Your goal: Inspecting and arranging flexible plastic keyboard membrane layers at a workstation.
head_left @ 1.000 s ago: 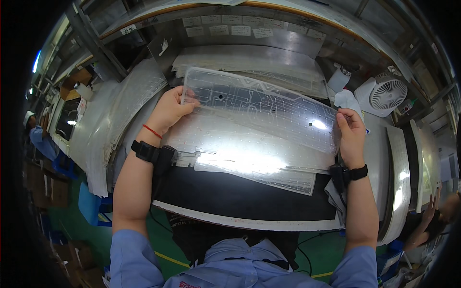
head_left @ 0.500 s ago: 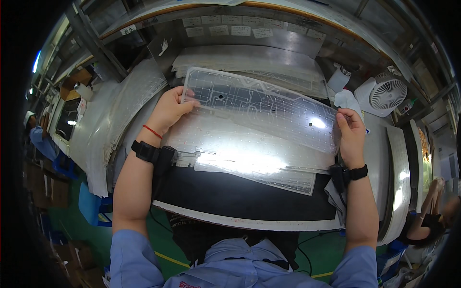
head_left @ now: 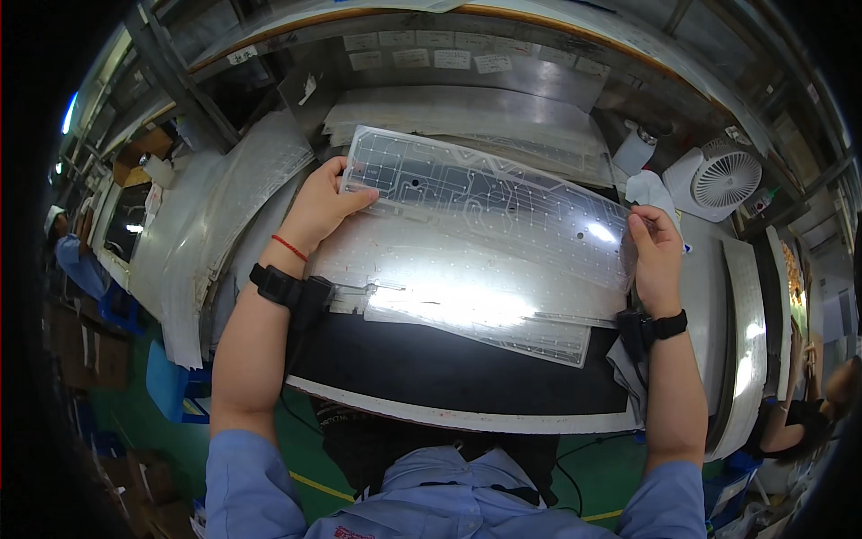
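A clear plastic circuit sheet [head_left: 476,184], printed with fine pale lines and dots, is stretched between my hands and slopes down to the right. My left hand [head_left: 325,205] pinches its left end, thumb on top. At the right end, my right hand [head_left: 658,256] grips the edge between thumb and fingers. Beneath the held sheet lie more clear sheets [head_left: 422,256], overlapping and strongly lit by glare. They rest partly on a black mat [head_left: 431,364] at the front of the table. My fingers behind the held sheet are partly hidden.
Stacks of clear sheets stand at the back [head_left: 449,108], on the left [head_left: 220,193] and on the right [head_left: 743,332]. A white fan [head_left: 718,175] is at the back right beside a bottle [head_left: 635,148] and a crumpled cloth [head_left: 648,187]. A person [head_left: 790,427] works at far right.
My left hand and the sheet's left end have shifted very slightly right, and the sheet's tilt and reflections differ a little. Both hands keep their grip. The person at far right has moved.
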Demonstrator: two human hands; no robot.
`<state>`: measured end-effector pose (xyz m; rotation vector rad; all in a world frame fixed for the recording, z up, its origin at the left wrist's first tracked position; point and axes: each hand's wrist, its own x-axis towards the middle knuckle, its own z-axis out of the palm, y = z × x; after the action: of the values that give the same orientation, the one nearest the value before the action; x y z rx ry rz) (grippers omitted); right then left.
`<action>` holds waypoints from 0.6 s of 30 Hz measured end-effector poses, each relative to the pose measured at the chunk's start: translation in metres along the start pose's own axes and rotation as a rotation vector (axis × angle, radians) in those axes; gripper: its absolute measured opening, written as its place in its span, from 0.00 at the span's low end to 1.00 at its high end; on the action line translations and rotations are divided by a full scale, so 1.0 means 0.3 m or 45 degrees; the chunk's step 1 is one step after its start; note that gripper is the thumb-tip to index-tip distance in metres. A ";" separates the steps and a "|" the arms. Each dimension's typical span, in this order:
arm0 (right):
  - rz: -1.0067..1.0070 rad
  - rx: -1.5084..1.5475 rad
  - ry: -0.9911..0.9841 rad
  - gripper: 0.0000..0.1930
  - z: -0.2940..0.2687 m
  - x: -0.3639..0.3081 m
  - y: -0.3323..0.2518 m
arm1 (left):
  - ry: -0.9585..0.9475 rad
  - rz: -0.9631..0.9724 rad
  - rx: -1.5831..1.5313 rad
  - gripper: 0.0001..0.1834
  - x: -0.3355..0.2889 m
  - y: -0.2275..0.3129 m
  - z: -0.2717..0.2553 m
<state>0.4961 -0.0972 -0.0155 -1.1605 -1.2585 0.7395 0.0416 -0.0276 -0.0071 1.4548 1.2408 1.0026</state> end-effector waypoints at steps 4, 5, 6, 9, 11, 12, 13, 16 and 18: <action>0.013 0.033 -0.012 0.08 0.002 0.000 0.000 | -0.044 -0.029 0.006 0.18 0.002 0.002 -0.010; 0.013 0.035 -0.011 0.08 0.004 -0.002 -0.001 | -0.055 -0.052 0.011 0.18 0.010 -0.005 -0.021; 0.013 0.037 -0.010 0.08 0.007 -0.002 -0.003 | -0.066 -0.075 0.016 0.19 0.014 -0.005 -0.026; 0.003 0.017 -0.016 0.08 0.006 0.000 -0.003 | -0.080 -0.079 -0.057 0.19 0.009 -0.004 -0.021; 0.000 0.007 -0.015 0.08 0.004 0.000 -0.001 | -0.090 -0.055 -0.047 0.19 0.009 -0.012 -0.030; 0.004 0.006 -0.012 0.08 0.004 0.001 0.001 | -0.097 -0.045 -0.044 0.19 0.010 -0.015 -0.031; 0.007 0.005 -0.008 0.08 0.003 0.002 0.003 | -0.088 -0.038 -0.053 0.18 0.011 -0.017 -0.030; 0.004 -0.012 -0.005 0.08 0.000 0.004 0.006 | -0.063 -0.023 -0.071 0.18 0.008 -0.009 -0.019; -0.010 -0.011 -0.005 0.08 0.000 0.004 0.007 | -0.047 -0.023 -0.076 0.19 0.000 0.004 -0.010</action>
<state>0.4967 -0.0955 -0.0171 -1.1609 -1.2703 0.7313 0.0390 -0.0274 -0.0053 1.4077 1.1859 0.9884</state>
